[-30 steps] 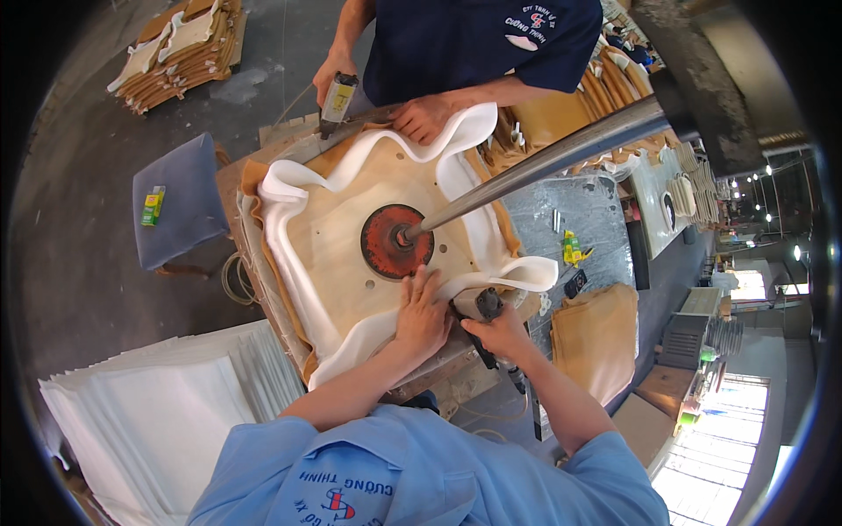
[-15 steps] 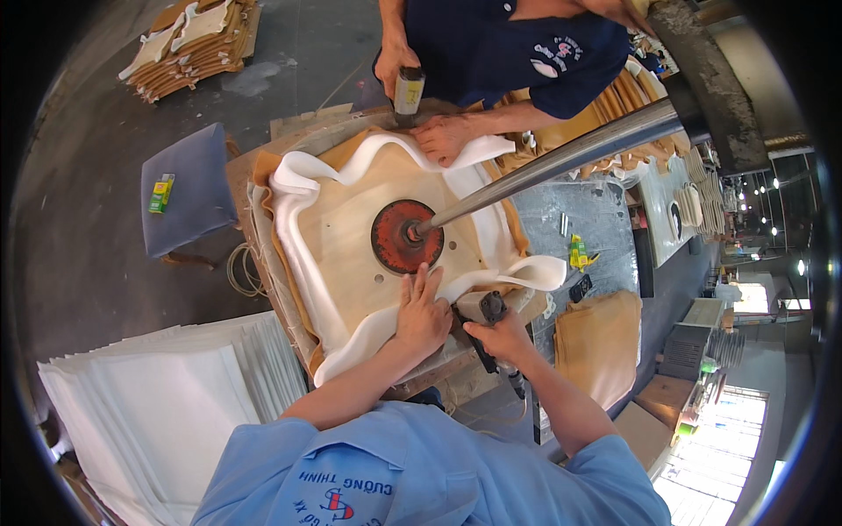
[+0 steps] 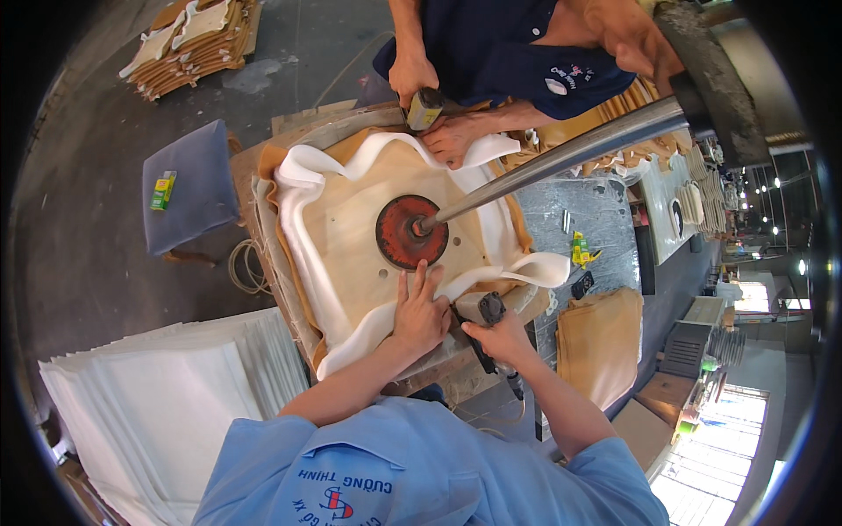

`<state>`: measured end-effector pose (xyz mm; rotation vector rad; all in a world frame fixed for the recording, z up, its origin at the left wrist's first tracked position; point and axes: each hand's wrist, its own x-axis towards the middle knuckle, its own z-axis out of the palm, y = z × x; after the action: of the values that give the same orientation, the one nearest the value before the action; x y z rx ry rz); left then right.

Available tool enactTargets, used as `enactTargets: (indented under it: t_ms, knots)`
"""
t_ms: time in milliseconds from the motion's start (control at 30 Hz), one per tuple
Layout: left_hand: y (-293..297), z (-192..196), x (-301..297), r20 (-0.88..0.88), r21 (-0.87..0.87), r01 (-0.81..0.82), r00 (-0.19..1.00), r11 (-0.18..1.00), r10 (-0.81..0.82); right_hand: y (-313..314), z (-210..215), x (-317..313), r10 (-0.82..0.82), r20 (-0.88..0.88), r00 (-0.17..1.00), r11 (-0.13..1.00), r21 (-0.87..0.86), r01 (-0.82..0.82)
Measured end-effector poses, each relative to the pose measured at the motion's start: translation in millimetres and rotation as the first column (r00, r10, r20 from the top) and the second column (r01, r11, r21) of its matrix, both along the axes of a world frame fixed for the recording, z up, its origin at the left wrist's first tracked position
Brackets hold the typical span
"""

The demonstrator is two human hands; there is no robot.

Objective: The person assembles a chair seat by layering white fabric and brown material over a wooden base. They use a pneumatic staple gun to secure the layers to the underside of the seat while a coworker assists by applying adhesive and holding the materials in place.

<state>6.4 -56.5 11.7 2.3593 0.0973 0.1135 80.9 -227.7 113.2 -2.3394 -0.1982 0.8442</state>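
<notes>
A square wooden seat panel lies under a round red press plate on a metal rod. White foam and tan upholstery material fold up around its edges. My left hand lies on the near foam edge, its fingers stretched toward the red plate and resting on the panel. Beside it, my right hand grips a pneumatic staple gun against the near edge. Across the panel, a co-worker's hand holds another staple gun, and their other hand presses the far foam edge.
A blue padded stool with a small green-yellow box stands at the left. Stacked white sheets fill the lower left. To the right, a plastic-covered table carries another small box and tan sheets.
The co-worker's staple gun has shifted right along the far edge and tilted. My two hands stay in nearly the same place on the near edge.
</notes>
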Motion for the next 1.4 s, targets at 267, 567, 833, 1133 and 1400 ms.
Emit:
enactTargets:
  t_ms: [267, 567, 833, 1133, 1400]
  knots:
    - [14, 16, -34, 0.064, 0.001, -0.022, 0.998, 1.0, 0.022, -10, 6, -5, -0.184, -0.194, 0.964, 0.976, 0.078, 0.202]
    - [11, -6, -11, 0.207, 0.014, 0.008, 0.978, 1.0, -0.011, -16, 3, -16, -0.151, -0.22, 0.964, 0.982, 0.077, 0.172]
    - [11, -9, -6, 0.105, -0.054, 0.002, 0.994, 0.999, 0.003, -3, -1, -15, -0.047, -0.141, 0.989, 0.999, -0.004, 0.047]
    - [29, -3, -13, 0.043, 0.028, 0.064, 0.997, 0.998, -0.065, 11, 13, -7, -0.07, -0.168, 0.983, 0.997, -0.001, 0.071]
    - [28, -8, -10, 0.037, -0.041, 0.042, 0.998, 0.998, -0.041, 12, 1, -23, -0.12, -0.179, 0.976, 0.993, -0.028, 0.117]
